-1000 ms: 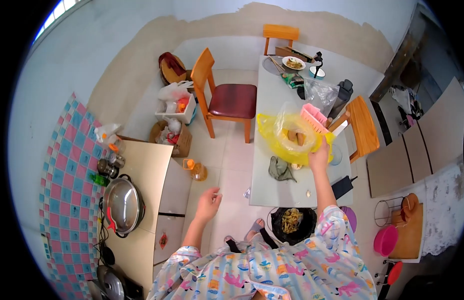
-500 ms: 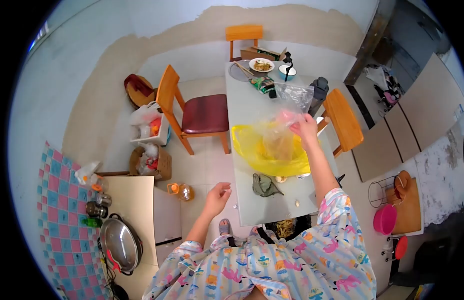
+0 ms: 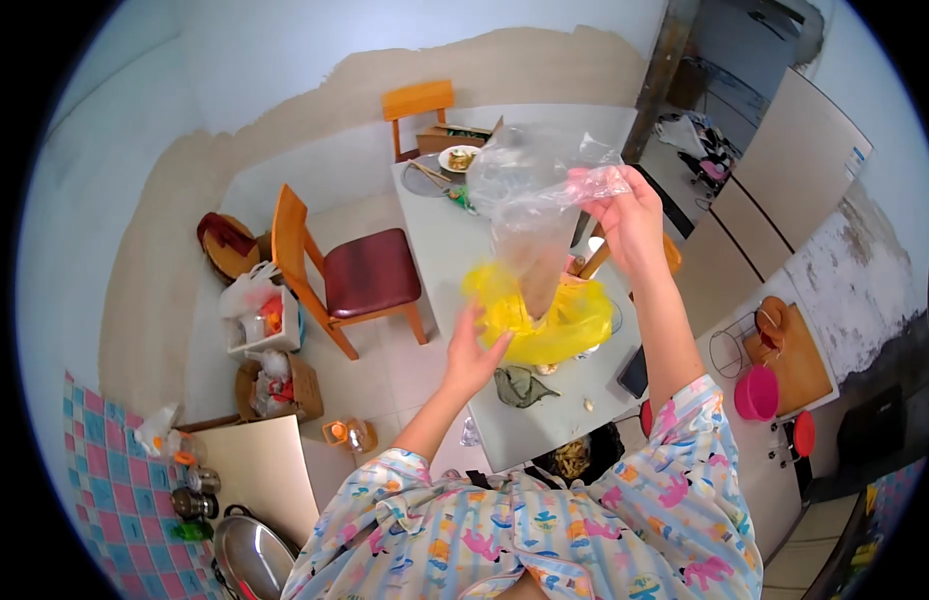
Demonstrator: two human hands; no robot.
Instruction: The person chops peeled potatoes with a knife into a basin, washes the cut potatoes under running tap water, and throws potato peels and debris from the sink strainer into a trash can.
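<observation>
In the head view my right hand [image 3: 629, 215] is closed on the top edge of a clear plastic bag [image 3: 534, 205], raised above the table. The bag's lower part hangs down into a crumpled yellow plastic bag [image 3: 559, 325]; what it contains, if anything, I cannot make out. My left hand [image 3: 471, 358] is beside the yellow bag's left edge, thumb and fingers apart, the fingertips slightly blurred. Whether they touch the yellow bag is unclear. A dark green crumpled cloth-like piece [image 3: 522, 387] lies on the table just in front of the yellow bag.
On the white table [image 3: 434, 235] are a plate of food [image 3: 458, 159] and a phone-like dark object [image 3: 633, 372]. A red-seated chair [image 3: 372, 278] stands to the left. Below the table's near edge sits a black-lined bin [image 3: 594, 455]. An oil bottle [image 3: 358, 435] is on the floor.
My right hand has lifted the clear bag higher and spread it wider. My left hand has moved up and right to the yellow bag. The view has shifted too.
</observation>
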